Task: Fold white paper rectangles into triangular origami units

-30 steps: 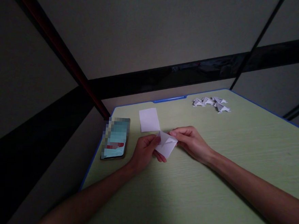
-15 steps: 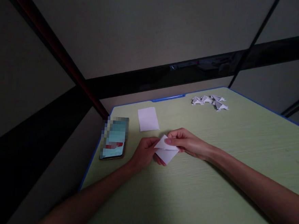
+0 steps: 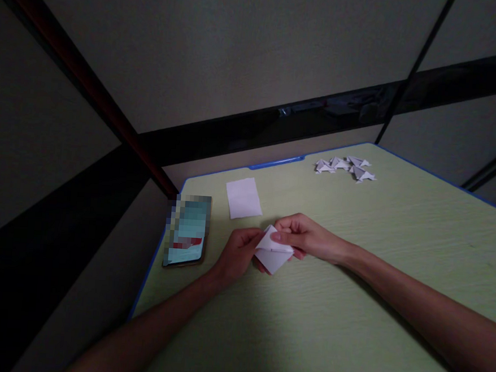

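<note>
In the head view, the left hand (image 3: 238,254) and right hand (image 3: 308,238) pinch a small folded white paper diamond (image 3: 273,261) between them, over the pale-green wood-grain tabletop (image 3: 340,323). It is likely light, springy and easily creased, best held by its corners.

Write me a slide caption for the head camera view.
Left hand and right hand hold folded white paper over a green table bearing a phone, a paper sheet and four folded figures.
</note>
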Motion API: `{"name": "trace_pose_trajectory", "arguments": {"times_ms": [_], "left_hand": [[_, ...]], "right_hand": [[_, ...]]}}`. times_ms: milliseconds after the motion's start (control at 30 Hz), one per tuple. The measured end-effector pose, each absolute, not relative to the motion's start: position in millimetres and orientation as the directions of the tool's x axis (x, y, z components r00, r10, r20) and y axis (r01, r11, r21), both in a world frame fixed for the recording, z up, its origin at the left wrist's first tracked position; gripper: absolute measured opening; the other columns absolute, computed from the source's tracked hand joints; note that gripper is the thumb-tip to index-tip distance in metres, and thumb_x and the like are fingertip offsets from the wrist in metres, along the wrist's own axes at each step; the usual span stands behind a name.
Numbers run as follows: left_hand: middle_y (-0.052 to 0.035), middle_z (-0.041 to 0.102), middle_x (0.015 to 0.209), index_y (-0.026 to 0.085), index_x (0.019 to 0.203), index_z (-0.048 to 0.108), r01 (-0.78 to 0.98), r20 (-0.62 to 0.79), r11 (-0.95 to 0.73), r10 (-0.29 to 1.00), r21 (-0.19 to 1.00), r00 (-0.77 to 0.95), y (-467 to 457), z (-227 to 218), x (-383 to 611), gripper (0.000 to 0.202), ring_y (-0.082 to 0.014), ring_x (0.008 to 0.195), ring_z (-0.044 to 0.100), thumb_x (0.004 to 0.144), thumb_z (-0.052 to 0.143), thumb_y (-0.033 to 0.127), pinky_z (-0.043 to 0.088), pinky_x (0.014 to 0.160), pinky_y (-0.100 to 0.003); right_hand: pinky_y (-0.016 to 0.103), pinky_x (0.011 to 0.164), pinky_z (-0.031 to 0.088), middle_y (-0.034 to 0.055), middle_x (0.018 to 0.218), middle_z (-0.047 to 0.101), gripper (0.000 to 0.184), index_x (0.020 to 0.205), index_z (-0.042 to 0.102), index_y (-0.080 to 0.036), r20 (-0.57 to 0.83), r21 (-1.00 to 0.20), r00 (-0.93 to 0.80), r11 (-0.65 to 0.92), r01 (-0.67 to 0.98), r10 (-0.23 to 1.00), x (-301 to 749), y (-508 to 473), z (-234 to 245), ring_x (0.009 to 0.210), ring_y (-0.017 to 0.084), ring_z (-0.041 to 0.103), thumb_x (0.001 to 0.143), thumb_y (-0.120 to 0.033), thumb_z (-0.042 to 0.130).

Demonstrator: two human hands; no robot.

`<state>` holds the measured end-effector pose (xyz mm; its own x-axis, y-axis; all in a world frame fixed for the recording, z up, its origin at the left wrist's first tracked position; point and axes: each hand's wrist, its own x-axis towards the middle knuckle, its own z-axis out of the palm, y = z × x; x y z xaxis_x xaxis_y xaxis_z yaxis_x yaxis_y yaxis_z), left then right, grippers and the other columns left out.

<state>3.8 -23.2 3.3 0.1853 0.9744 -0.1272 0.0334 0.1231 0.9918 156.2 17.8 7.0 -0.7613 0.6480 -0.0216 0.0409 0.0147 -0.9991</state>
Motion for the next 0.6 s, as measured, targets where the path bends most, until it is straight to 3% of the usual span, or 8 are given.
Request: {"name": "trace_pose_trajectory", "arguments": {"times_ms": [233, 333, 467, 600], "left_hand": [[0.0024, 0.054, 0.046, 0.011, 0.059, 0.057, 0.094, 0.019, -0.016, 1.000, 0.995, -0.022, -20, 5, 1, 0.016, -0.0094, 0.038, 0.049, 0.066, 0.051, 0.024, 0.037, 0.034, -0.019], [0.0032, 0.053, 0.046, 0.012, 0.057, 0.056, 0.127, 0.131, -0.116, 0.984, 0.985, -0.122, -19, 6, -1, 0.019, -0.0086, 0.039, 0.048, 0.070, 0.047, 0.023, 0.038, 0.037, -0.018], [0.0029, 0.053, 0.045, 0.012, 0.055, 0.055, 0.174, 0.229, -0.206, 0.966, 0.963, -0.123, -21, 8, -1, 0.023, -0.0074, 0.040, 0.046, 0.072, 0.047, 0.025, 0.037, 0.038, -0.016], [0.0015, 0.054, 0.044, 0.012, 0.060, 0.057, 0.156, 0.225, -0.212, 0.972, 0.965, -0.074, -25, 8, 2, 0.029, -0.0082, 0.038, 0.047, 0.076, 0.043, 0.031, 0.038, 0.038, -0.018]], "right_hand": [[0.016, 0.038, 0.029, -0.0047, 0.047, 0.050, 0.022, 0.063, 0.050, -0.012, -0.038, -0.999, -0.673, -0.031, 0.023, 0.738, 153, 13, 16, 0.039, 0.003, 0.042, 0.066, -0.032, 0.059], [0.015, 0.038, 0.026, -0.0072, 0.046, 0.048, 0.022, 0.068, 0.050, -0.013, 0.012, -0.998, -0.580, -0.026, -0.056, 0.814, 148, 7, 17, 0.039, 0.002, 0.039, 0.059, -0.026, 0.065], [0.016, 0.037, 0.026, -0.0074, 0.042, 0.048, 0.022, 0.065, 0.052, -0.012, 0.034, -0.994, -0.451, -0.016, -0.107, 0.892, 140, 0, 16, 0.038, 0.002, 0.038, 0.055, -0.024, 0.068], [0.017, 0.038, 0.030, -0.0052, 0.041, 0.051, 0.021, 0.062, 0.058, -0.011, 0.028, -0.986, -0.372, -0.036, -0.163, 0.928, 140, 1, 15, 0.038, 0.004, 0.042, 0.055, -0.028, 0.069]]}}
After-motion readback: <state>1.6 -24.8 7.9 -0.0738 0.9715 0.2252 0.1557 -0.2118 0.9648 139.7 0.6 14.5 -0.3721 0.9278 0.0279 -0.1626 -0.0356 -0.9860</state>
